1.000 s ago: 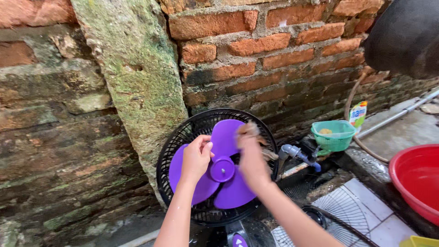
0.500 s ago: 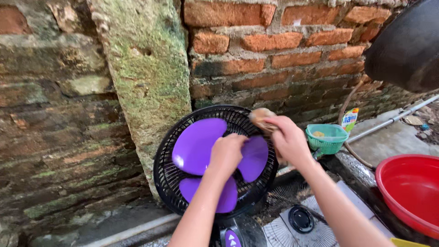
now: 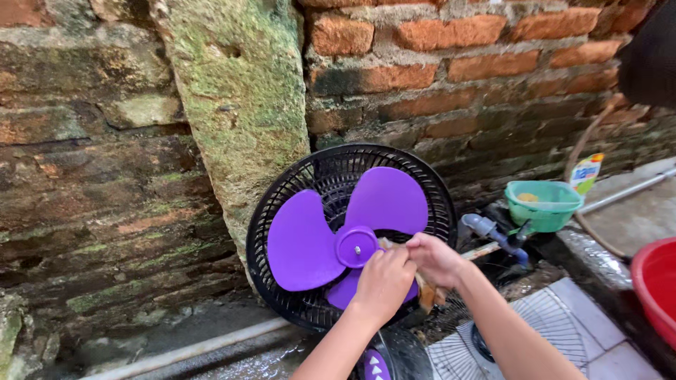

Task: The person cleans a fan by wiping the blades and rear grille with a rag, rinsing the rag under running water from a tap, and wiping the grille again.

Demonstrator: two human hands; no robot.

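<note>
A fan [image 3: 352, 236] stands against a mossy brick wall [image 3: 232, 91], its black rear grille [image 3: 282, 204] exposed and its 3 purple blades [image 3: 303, 243] uncovered. The hub [image 3: 356, 246] sits at the centre of the blades.

Both hands meet just right of the hub, in front of the lower right blade. The left hand [image 3: 384, 281] is curled, its fingers folded over a brownish sponge [image 3: 424, 292] or the blade under it; I cannot tell which. The right hand [image 3: 435, 259] is clenched on the same sponge, whose lower end shows below the wrist. The 2 hands touch each other.

A white front grille [image 3: 542, 331] lies flat on the tiled floor [image 3: 598, 352] to the right, partly under the right forearm. Behind it a grey tap [image 3: 486, 229] with a blue handle juts out near the wall. A green bowl [image 3: 542, 204] rests further right, with a small bottle [image 3: 586, 172] just behind it. The rim of a red basin [image 3: 655, 288] enters at the right edge. A white pipe [image 3: 190, 348] runs along the wet ground below the fan.
</note>
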